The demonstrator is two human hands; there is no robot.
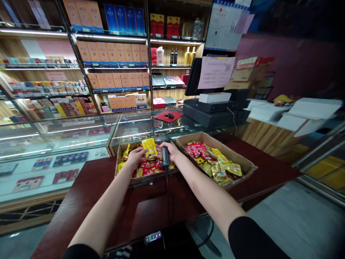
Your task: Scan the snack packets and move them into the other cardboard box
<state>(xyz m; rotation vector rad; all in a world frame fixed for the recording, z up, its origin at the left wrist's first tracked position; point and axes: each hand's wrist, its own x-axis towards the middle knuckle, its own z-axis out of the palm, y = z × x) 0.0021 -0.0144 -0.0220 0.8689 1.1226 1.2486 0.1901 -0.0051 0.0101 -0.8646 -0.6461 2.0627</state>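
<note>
The surface point(129, 212) spreads under and around the left carton point(147, 177); the right carton point(244, 177) stands just right of it, both open-topped, presumably for easy reach; over the left carton, the right hand's point(171, 151) fingers wrap closed round the black scanner's point(165, 158) grip; beside that, the left hand's point(137, 157) fingers pinch 1 yellow packet point(149, 146) by its edge, probably keeping its face uncovered.

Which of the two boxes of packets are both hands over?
The left box: the left hand and right hand are above it; the right box has neither over it.
</note>
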